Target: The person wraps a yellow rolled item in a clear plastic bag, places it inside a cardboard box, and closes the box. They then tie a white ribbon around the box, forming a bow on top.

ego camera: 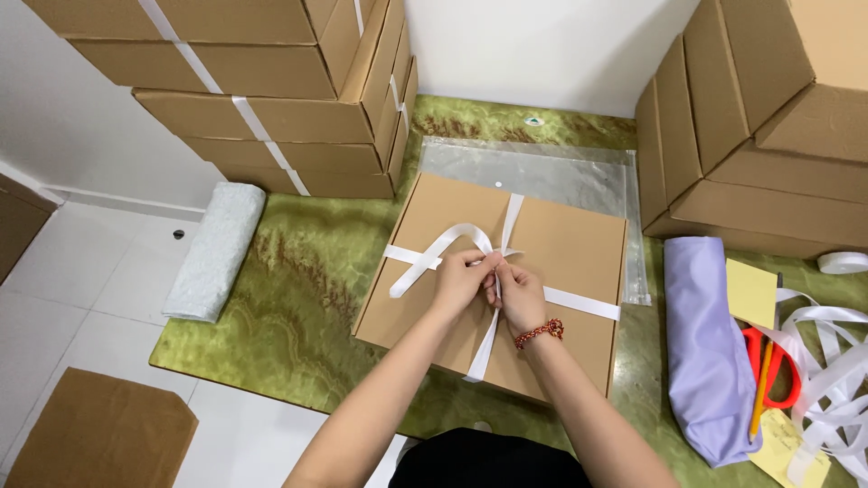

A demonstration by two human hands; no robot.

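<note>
A flat brown cardboard box [561,244] lies on the green marbled table [298,298]. A white ribbon [579,303] is wrapped across it both ways and crosses near the middle. My left hand [459,280] and my right hand [522,294] meet over that crossing, each pinching the ribbon. A loop of ribbon [434,248] arcs out to the left of my left hand. On my right wrist sits a red beaded bracelet [539,333].
Stacks of brown boxes stand at back left [271,90] and back right [768,117]. A clear plastic bag [542,172] lies behind the box. At right are a lilac cloth [710,343], red scissors [778,366], a pencil, yellow notes, loose ribbon [841,380]. A grey roll [215,248] lies left.
</note>
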